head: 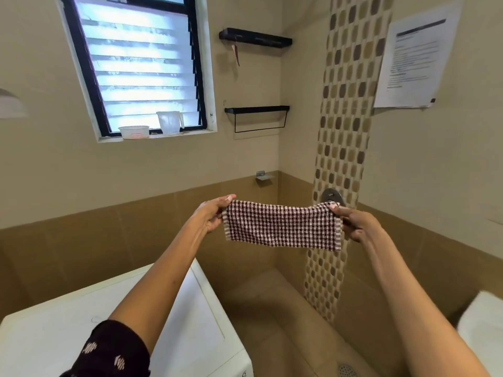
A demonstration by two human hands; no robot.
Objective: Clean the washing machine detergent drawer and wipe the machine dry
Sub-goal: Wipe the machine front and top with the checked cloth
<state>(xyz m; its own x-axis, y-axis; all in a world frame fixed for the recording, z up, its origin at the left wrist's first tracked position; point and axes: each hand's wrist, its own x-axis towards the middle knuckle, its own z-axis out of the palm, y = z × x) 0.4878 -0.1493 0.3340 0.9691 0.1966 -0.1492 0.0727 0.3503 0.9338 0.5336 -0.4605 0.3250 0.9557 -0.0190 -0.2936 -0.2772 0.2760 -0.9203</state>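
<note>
A dark-and-white checked cloth (283, 224) is stretched flat in the air at chest height, in front of the room's corner. My left hand (212, 213) pinches its left edge and my right hand (353, 221) pinches its right edge. The white washing machine (54, 338) stands below at the lower left, under my left forearm, with only its top and a strip of its front in view. The detergent drawer is not visible.
A tiled floor with a round drain (347, 370) lies right of the machine. A metal valve (332, 196) sits on the mosaic strip behind the cloth. Two black wall shelves (255, 36), a window sill with a tub (134, 131) and jug (168, 122), a white object (484, 330) at right.
</note>
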